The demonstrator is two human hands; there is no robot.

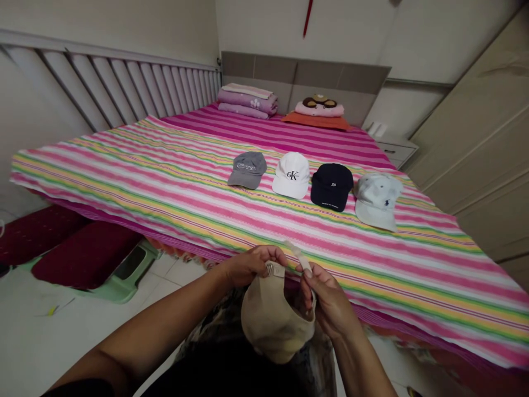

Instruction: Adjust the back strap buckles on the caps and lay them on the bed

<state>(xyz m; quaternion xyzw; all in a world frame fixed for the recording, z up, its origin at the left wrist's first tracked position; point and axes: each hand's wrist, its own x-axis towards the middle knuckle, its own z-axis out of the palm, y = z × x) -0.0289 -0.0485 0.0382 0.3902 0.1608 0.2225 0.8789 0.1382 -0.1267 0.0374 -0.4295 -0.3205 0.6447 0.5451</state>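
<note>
A beige baseball cap [273, 320] is held up in front of my lap, its back opening facing up toward the bed. My left hand [258, 262] pinches the cap's back edge beside a small metal buckle [269, 269]. Between the thumb and fingers of my right hand [324, 292] is the loose adjustment strap [301, 256], its free end pointing up and left, out of the buckle. Four caps would be a row beyond: a grey cap [248, 170], a white cap [291, 175], a navy cap [332, 186] and a pale blue cap [377, 200].
A striped sheet [144, 165] covers the bed. Folded purple bedding [248, 102] and a pink and orange stack [318, 113] lie by the headboard [306, 71]. Green stools with dark red tops [86, 259] stand at the left. A white nightstand [394, 149] is at the far right.
</note>
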